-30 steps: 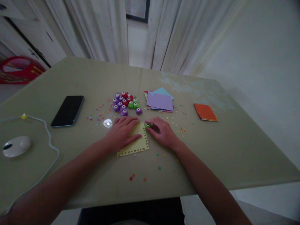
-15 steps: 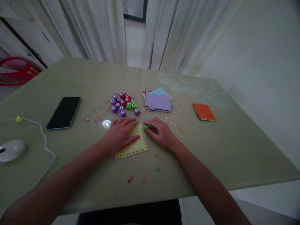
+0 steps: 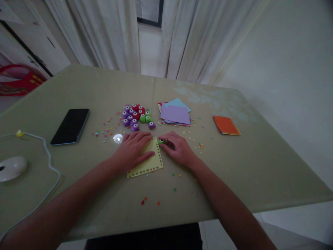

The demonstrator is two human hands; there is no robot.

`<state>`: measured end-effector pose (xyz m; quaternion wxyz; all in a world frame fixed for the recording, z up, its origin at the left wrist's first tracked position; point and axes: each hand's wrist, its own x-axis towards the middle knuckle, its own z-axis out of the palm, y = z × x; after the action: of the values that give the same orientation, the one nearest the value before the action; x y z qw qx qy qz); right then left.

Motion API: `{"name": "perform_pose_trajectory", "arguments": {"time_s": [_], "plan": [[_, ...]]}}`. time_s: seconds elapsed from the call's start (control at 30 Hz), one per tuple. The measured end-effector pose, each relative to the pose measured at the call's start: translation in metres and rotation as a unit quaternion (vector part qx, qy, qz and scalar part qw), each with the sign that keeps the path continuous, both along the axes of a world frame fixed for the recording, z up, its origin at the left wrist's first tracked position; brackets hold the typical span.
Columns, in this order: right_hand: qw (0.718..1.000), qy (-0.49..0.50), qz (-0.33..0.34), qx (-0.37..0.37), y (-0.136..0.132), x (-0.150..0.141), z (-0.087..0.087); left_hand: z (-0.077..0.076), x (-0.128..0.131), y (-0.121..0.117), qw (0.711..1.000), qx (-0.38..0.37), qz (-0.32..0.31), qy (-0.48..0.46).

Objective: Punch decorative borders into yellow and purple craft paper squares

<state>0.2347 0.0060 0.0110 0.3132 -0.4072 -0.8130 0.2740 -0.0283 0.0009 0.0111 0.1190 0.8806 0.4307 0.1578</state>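
A square of pale yellow paper (image 3: 149,163) lies on the table, with small punched shapes along its right and lower edges. My left hand (image 3: 134,151) rests flat over its left part, fingers stretched, thumb toward the right edge. At the upper right corner of the paper, my right hand (image 3: 178,147) grips a small green craft punch (image 3: 161,141) between thumb and fingers. The punch sits against the paper's edge and is partly covered by the fingers. Beyond my left hand stands a cluster of purple, red and green craft punches (image 3: 135,116).
Stacked paper squares, a purple one (image 3: 177,114) uppermost, lie behind my right hand. An orange punched square (image 3: 227,125) is farther right. Left are a black phone (image 3: 70,126), a white mouse (image 3: 13,168) and a white cable (image 3: 49,152). Paper confetti (image 3: 158,203) is scattered about.
The camera view has shifted slightly, so everything sits a little farther left. Both hands keep their places on the paper and the green punch.
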Motion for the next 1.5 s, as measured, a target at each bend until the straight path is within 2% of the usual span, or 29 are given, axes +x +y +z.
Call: {"name": "perform_pose_trajectory", "arguments": {"time_s": [0.23,0.47,0.67,0.73,0.83,0.93,1.03,1.23,1.5], "plan": [[1.000,-0.003,-0.010,0.007,0.001,-0.001,-0.002,0.000,0.001,0.001,1.000,0.003,0.010,0.008],[0.999,-0.023,-0.049,0.001,0.003,0.007,0.004,0.001,-0.001,0.002,1.000,0.026,0.004,0.002],[0.991,-0.060,-0.115,0.020,0.010,0.024,0.009,-0.002,-0.004,0.005,0.998,0.065,-0.011,-0.017],[0.987,-0.072,-0.139,0.028,0.012,0.030,0.009,0.001,-0.009,0.008,0.995,0.092,0.007,-0.048],[0.982,-0.087,-0.163,0.032,0.016,0.038,0.011,0.006,-0.019,0.015,0.984,0.135,0.071,-0.089],[0.976,-0.100,-0.188,0.033,0.018,0.044,0.013,0.009,-0.029,0.023,0.975,0.157,0.135,-0.074],[0.970,-0.114,-0.213,0.034,0.020,0.050,0.014,0.007,-0.036,0.028,0.976,0.143,0.157,-0.046],[0.951,-0.148,-0.266,0.044,0.022,0.058,0.015,0.006,-0.035,0.028,0.987,0.080,0.131,-0.048],[0.932,-0.181,-0.309,0.060,0.020,0.057,0.016,0.002,-0.034,0.029,0.987,0.017,0.157,-0.038]]}}
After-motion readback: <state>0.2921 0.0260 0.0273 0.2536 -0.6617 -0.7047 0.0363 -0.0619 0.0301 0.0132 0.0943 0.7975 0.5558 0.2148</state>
